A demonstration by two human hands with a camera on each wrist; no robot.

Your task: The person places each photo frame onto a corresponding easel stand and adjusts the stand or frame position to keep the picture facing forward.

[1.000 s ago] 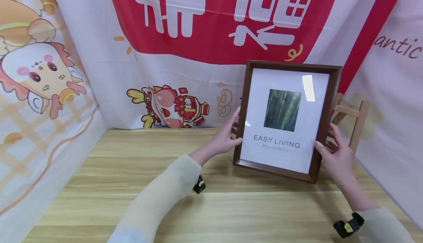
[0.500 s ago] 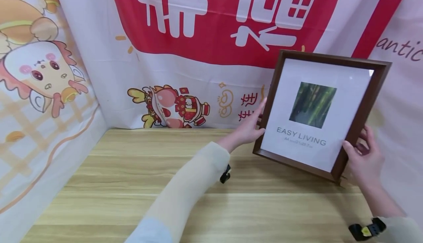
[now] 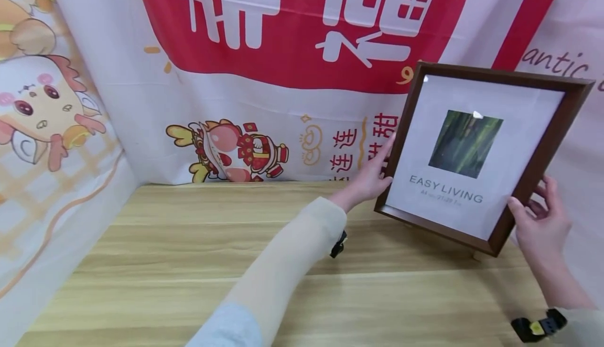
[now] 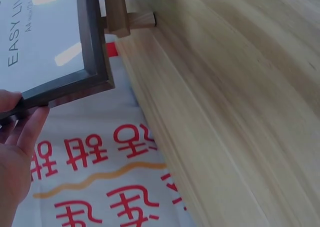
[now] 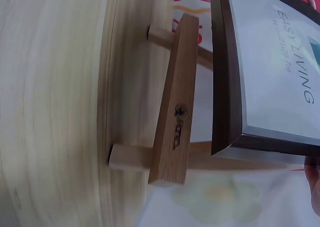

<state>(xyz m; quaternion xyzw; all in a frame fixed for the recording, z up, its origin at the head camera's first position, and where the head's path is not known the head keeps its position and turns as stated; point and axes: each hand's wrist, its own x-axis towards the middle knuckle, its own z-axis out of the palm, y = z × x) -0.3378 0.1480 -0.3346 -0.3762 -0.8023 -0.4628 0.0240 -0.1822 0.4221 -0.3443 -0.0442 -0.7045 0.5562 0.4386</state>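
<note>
A brown picture frame (image 3: 464, 145) with a white "EASY LIVING" insert is held between both hands, leaning back and slightly turned. My left hand (image 3: 369, 177) grips its left edge, and my right hand (image 3: 542, 226) grips its lower right side with the thumb at the front. Behind it stands a small wooden easel, mostly hidden in the head view; its ledge (image 5: 176, 102), with a dark stamped mark, shows in the right wrist view. There the frame's bottom edge (image 5: 227, 87) appears apart from the ledge. The easel's legs (image 5: 131, 157) rest on the table.
The wood-grain table (image 3: 198, 263) extends to the left and front. A printed cloth backdrop (image 3: 226, 90) hangs close behind the frame, with further cloth walls at the left (image 3: 113, 142) and right. Each wrist wears a black strap (image 3: 538, 327).
Both hands have carried the frame to the right and slightly up. It now covers most of the easel, which stood visible beyond its right edge a second ago.
</note>
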